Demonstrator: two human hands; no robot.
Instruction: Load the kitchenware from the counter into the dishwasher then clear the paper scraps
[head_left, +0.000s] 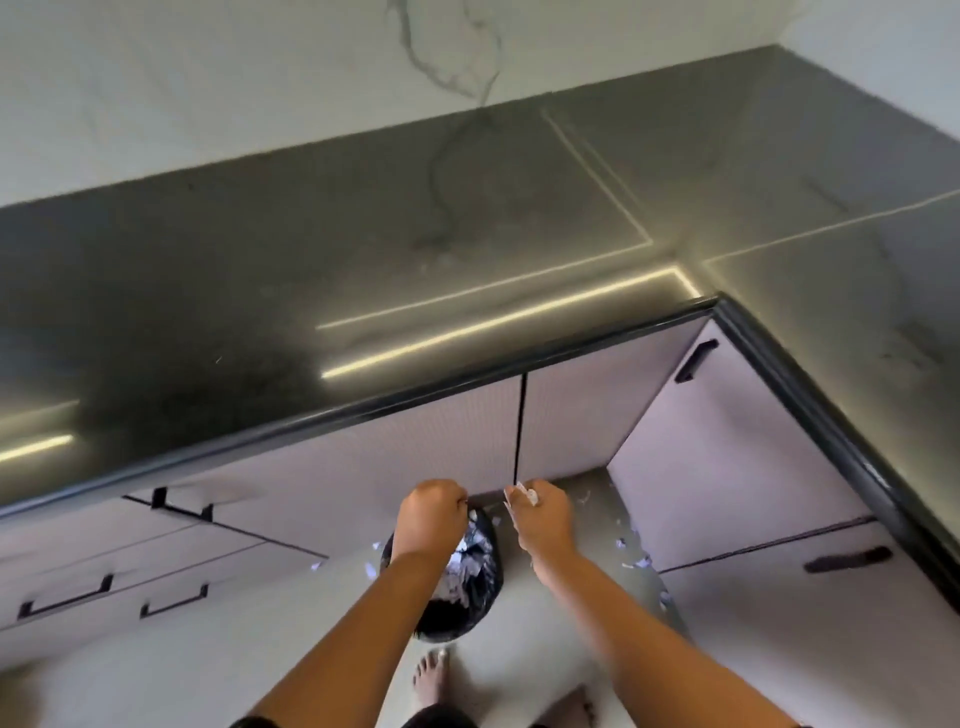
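A dark glossy surface (363, 249) wraps the corner. Below, left fingers (456, 503) grip a black bin bag (457, 608); right fingers (546, 493) pinch paper scraps (531, 497).

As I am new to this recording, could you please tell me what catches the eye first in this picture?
Two hands meet low in the middle: the right hand pinches white paper scraps beside the curled left hand, both above a black bag on the floor that holds scraps. More loose scraps litter the floor in the corner to the right, and the glossy dark counter fills the upper view.
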